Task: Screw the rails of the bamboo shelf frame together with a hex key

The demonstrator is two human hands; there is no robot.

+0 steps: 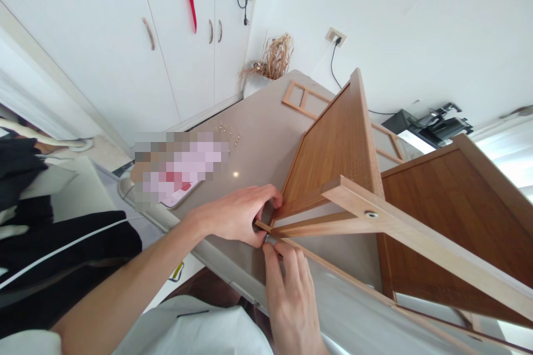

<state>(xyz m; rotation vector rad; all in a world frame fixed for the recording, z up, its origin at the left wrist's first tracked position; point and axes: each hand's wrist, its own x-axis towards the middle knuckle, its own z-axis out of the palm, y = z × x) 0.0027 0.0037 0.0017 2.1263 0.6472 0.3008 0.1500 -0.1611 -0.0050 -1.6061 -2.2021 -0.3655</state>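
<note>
A wooden folding shelf unit (333, 144) stands on its side on the table, with panel boards and crossed slats. My left hand (239, 215) curls around the lower end of its frame, where a slat meets the board, thumb below and fingers above. Close against it, my right hand (291, 288) pinches at the same corner with thumb and forefinger. A small metal fastener (265, 238) shows between the fingertips; its exact kind is hard to make out. A round metal pivot (371, 214) joins two slats to the right of my hands.
Several small brass-coloured screws (236, 140) lie on the grey table (254, 122), near a blurred-out phone-like object (183, 191). A wooden ladder-shaped frame (306, 99) lies behind the shelf. Dried stalks (278, 55) stand in the corner; a black machine (433, 122) sits at the right.
</note>
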